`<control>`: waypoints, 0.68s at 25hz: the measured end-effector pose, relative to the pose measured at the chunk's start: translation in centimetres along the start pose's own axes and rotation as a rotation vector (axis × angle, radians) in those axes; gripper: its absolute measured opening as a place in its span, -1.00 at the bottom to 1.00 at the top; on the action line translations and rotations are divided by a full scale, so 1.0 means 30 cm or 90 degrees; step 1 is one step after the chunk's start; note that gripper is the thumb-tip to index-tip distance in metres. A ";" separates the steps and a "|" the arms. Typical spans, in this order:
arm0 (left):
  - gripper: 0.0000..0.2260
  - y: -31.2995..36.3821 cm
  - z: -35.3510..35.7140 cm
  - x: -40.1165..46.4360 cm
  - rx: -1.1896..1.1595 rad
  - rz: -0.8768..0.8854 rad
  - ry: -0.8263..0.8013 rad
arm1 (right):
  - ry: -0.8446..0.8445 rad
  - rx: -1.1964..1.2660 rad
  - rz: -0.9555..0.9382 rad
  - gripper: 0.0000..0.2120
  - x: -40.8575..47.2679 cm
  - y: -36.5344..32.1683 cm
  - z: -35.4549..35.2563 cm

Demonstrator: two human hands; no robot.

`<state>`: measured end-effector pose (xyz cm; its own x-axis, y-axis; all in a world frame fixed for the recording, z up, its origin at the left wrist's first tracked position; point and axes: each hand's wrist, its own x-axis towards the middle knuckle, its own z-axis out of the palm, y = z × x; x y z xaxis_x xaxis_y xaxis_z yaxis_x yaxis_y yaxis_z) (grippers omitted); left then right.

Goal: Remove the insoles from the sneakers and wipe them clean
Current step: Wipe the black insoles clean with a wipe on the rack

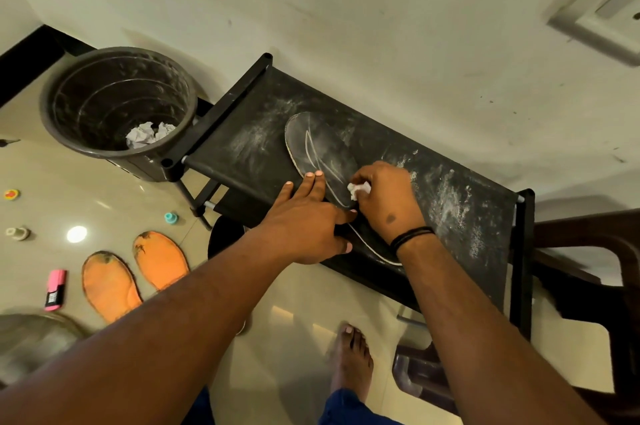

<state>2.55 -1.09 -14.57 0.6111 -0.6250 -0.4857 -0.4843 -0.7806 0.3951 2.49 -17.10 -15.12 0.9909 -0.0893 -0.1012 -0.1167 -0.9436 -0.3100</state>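
A dark insole (320, 147) with a pale outline lies on the dusty black top of a shoe rack (249, 133). My left hand (304, 220) presses flat on the insole's near edge with straight fingers. My right hand (386, 197) pinches a crumpled white tissue (358, 189) against the insole's middle. A black band circles my right wrist. Two orange insoles (135, 272) lie side by side on the floor to the left. No sneakers show.
A dark bin (69, 92) holding crumpled white paper stands left of the rack. A pink marker (55, 289) and small caps lie on the tiled floor. A dark wooden chair (588, 286) is at right. My bare foot (351, 358) stands below the rack.
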 end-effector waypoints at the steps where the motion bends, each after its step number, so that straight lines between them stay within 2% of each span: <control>1: -0.44 -0.002 0.000 -0.002 -0.001 0.003 -0.001 | 0.021 0.000 -0.001 -0.80 0.009 -0.005 0.012; 4: -0.44 -0.007 -0.001 -0.007 0.005 0.005 0.001 | 0.007 -0.017 0.027 -0.80 0.021 -0.019 0.011; 9: -0.43 -0.021 -0.002 -0.015 0.009 0.019 -0.015 | -0.157 -0.018 0.125 -0.75 -0.001 0.010 -0.070; 11: -0.42 -0.024 -0.002 -0.013 0.008 0.019 -0.014 | -0.126 -0.016 0.111 -0.75 0.009 0.010 -0.056; 14: -0.42 -0.022 0.004 -0.007 0.008 0.019 -0.012 | -0.003 -0.034 0.036 -0.80 0.038 0.003 0.005; 17: -0.42 -0.025 0.006 -0.005 0.015 0.019 -0.011 | 0.029 -0.028 0.007 -0.81 0.051 0.004 0.021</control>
<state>2.72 -0.42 -14.95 0.5851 -0.6482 -0.4874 -0.5172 -0.7611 0.3914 3.95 -17.15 -15.90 0.9917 -0.1133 -0.0611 -0.1256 -0.9556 -0.2665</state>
